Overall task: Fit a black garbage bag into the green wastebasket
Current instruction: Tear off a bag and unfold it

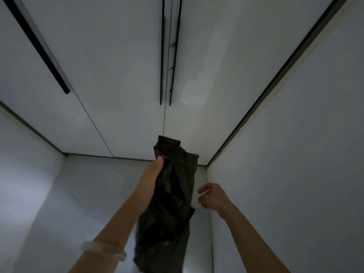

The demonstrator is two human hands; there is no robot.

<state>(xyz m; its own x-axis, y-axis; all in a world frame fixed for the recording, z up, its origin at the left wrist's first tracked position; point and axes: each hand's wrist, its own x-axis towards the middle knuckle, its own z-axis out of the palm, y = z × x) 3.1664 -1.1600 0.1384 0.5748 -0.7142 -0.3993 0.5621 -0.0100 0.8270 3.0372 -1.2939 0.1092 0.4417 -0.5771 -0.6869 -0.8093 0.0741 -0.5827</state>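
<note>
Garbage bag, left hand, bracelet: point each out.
black garbage bag (173, 194): head view, crumpled middle of the bag.
left hand (152, 170): head view, back of the hand gripping the bag.
bracelet (103, 250): head view, pale band on the left wrist.

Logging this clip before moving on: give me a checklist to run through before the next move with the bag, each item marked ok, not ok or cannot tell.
1. Bag held: ok. The left hand grips the black bag near its top.
2. Bag opened out: not ok. It hangs bunched and crumpled, no mouth showing.
3. Right hand free for the bag: not ok. The right hand is off the bag and pinches something small and white.
4. Wastebasket in sight: not ok. No green basket shows; only white cabinet doors and walls.
5. Bag intact: cannot tell. Too dim and folded.
</note>
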